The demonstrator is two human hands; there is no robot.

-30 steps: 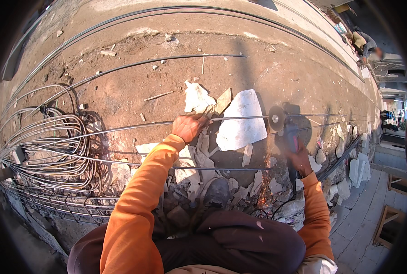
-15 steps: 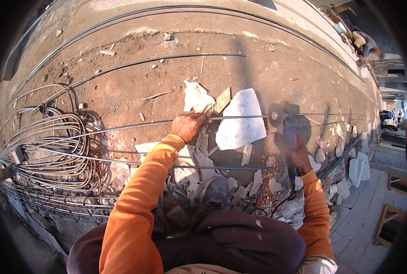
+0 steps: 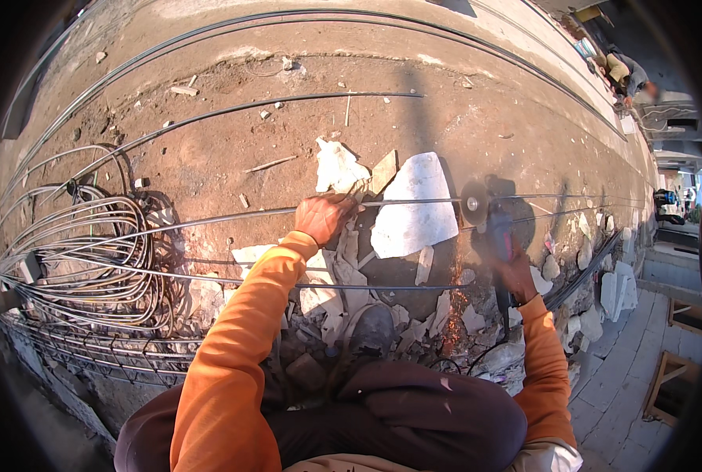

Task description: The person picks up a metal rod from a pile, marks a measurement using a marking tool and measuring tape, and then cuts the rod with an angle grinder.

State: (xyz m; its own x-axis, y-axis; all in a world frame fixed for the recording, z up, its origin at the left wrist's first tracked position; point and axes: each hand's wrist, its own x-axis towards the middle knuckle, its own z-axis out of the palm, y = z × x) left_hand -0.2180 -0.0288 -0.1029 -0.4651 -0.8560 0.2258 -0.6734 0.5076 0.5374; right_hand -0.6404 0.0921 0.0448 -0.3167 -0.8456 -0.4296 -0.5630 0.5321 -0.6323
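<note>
My left hand (image 3: 325,216) is closed on a long steel rod (image 3: 398,201) lying across the middle of the view. My right hand (image 3: 512,267) grips a blurred angle grinder (image 3: 500,228), its disc (image 3: 472,203) at the rod to the right of a white board piece (image 3: 414,212). Orange sparks stream downward below the disc toward the rubble. A second rod (image 3: 382,288) lies nearer me. My boot (image 3: 372,334) rests among broken white fragments (image 3: 327,299).
Coiled steel rods (image 3: 83,259) lie at left, above a tied rebar cage (image 3: 107,350). More long rods (image 3: 288,98) cross the dusty ground (image 3: 233,134) beyond my hands. A crouching person (image 3: 630,75) is at far upper right. Below the right-hand edge are tiles (image 3: 618,370) and wooden frames (image 3: 670,385).
Both hands stay in nearly the same places, with the grinder still at the rod. The spray of sparks flickers, thinner half a second ago and brighter again now.
</note>
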